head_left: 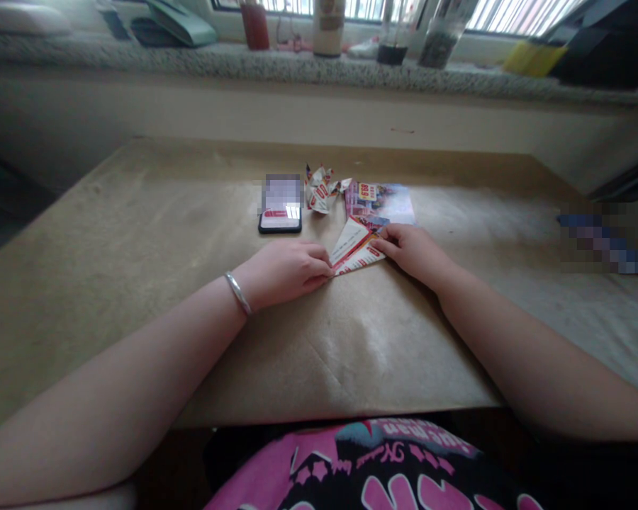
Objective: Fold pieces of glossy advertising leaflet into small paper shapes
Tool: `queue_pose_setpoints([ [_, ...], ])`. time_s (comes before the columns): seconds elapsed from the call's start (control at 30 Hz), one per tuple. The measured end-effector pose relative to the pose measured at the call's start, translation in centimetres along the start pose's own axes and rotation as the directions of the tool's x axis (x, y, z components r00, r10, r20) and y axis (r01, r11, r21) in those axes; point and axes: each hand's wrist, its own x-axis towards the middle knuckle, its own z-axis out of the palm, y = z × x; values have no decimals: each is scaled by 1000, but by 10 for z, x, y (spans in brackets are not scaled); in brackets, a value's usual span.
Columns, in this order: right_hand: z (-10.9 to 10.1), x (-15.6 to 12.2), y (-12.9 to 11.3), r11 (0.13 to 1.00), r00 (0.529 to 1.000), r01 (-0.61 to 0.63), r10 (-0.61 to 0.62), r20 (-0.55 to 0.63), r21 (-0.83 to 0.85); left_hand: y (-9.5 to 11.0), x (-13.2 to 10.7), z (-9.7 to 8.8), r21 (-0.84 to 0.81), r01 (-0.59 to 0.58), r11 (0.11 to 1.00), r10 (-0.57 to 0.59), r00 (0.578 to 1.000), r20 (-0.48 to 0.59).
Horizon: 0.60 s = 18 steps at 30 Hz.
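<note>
A folded, pointed piece of printed red-and-white paper (354,249) lies on the brown paper-covered table (138,234). My left hand (284,270), with a silver bracelet on the wrist, is closed and pinches the paper's lower left tip. My right hand (412,249) has its fingers curled and presses on the paper's right corner. Just behind it lies a flat printed leaflet (383,201).
A crumpled printed paper (320,188) and a phone (281,211) with a lit screen lie behind my hands. A stone window ledge (298,65) at the back carries jars, bottles and a yellow object (532,58).
</note>
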Motion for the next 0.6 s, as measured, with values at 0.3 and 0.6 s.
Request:
queue_pose_setpoints([
  [0.3,2,0,-3,987,999,44,-45,-5,-152,-2,-2,-6,-52,-11,999,12,1000,27],
  [0.6,4,2,-2,981,997,69,-73,-18,-180,3,1,1,-82,-54,995,51,998,-40],
])
